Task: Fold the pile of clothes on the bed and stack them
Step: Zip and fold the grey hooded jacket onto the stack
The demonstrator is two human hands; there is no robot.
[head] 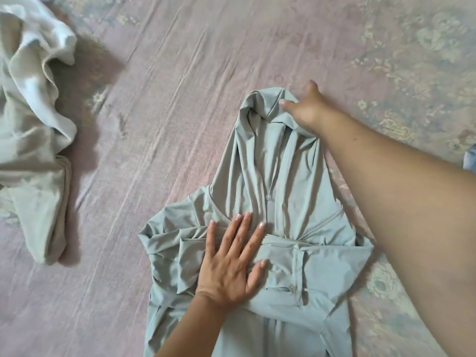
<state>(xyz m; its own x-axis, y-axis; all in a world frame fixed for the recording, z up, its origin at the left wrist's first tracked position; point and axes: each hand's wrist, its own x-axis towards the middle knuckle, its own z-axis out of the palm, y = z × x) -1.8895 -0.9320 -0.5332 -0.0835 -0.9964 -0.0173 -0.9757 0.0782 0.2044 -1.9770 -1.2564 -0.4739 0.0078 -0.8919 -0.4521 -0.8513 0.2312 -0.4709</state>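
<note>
A pale grey-green hooded top lies on the bed in front of me, hood pointing away, sleeves folded in across the chest. My left hand lies flat with straight fingers on the folded sleeves near the chest. My right hand reaches to the far right corner of the hood and pinches its edge between thumb and fingers; the fingertips are partly hidden behind the cloth.
A heap of unfolded pale green and white clothes lies at the far left of the bed. The pink, flower-patterned bedsheet is wrinkled. A bit of blue cloth shows at the right edge.
</note>
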